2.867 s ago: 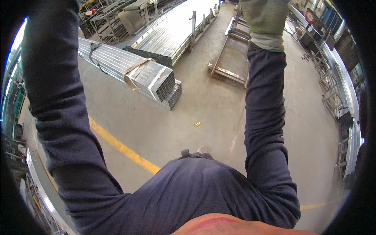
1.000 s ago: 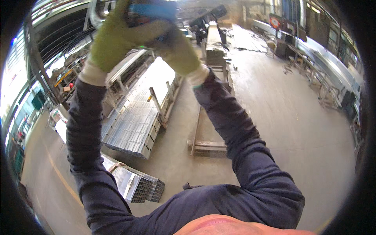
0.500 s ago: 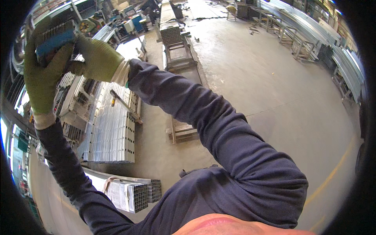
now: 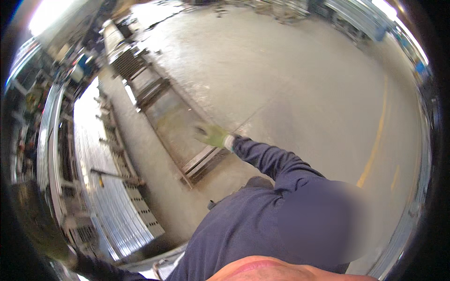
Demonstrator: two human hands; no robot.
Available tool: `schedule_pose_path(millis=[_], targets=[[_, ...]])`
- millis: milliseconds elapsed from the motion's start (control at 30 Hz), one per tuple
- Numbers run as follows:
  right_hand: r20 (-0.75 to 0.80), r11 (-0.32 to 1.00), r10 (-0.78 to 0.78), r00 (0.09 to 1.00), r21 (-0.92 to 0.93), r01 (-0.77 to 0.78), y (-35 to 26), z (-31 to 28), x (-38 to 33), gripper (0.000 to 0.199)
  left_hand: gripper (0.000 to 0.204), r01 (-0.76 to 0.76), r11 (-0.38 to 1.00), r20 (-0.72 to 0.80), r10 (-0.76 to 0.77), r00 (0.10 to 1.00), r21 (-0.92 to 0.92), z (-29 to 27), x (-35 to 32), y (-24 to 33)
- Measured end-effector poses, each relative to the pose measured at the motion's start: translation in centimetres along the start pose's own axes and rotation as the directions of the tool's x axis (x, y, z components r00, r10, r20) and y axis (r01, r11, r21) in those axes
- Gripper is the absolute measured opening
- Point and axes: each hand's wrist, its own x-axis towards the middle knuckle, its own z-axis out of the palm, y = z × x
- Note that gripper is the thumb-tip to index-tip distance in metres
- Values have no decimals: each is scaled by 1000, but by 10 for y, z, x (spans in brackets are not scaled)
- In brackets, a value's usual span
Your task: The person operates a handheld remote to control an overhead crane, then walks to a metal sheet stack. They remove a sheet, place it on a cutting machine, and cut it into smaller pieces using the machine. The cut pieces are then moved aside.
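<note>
Hands differ: right hand (image 4: 212,135), in a yellow-green glove, reaches out empty and loosely spread above the metal frame (image 4: 187,154) on the floor (image 4: 300,84); the left hand is blurred, its state unclear.

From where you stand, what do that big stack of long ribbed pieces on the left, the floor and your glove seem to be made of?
The stack of long profiles looks like bare metal, perhaps aluminium or galvanised steel: silvery, shiny, with hollow box ends. The floor seems to be smooth sealed concrete, pale grey with a painted yellow line. The glove on the right hand looks like yellow-green knitted fabric with a white cuff, though it is blurred.
</note>
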Motion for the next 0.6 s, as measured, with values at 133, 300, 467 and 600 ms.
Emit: schedule_pose_path(millis=[133,300,467,600], targets=[[25,801,598,801,5,-598,124,-46,-168,61,68,148,981,-103,-136,985,123,50,-56,17],[-258,318,925,280,120,-940,203,-95,-346,55,70,246,951,-122,-226,966,189,119,-84,78],[-316,184,946,74,333,-925,297,-141,-365,50,69,135,991,-205,-137,969,-26,228,-21,213],[-257,316,947,193,625,-714,360,-225,-303,51,61,-255,882,-375,97,922,-398,286,93,323]])
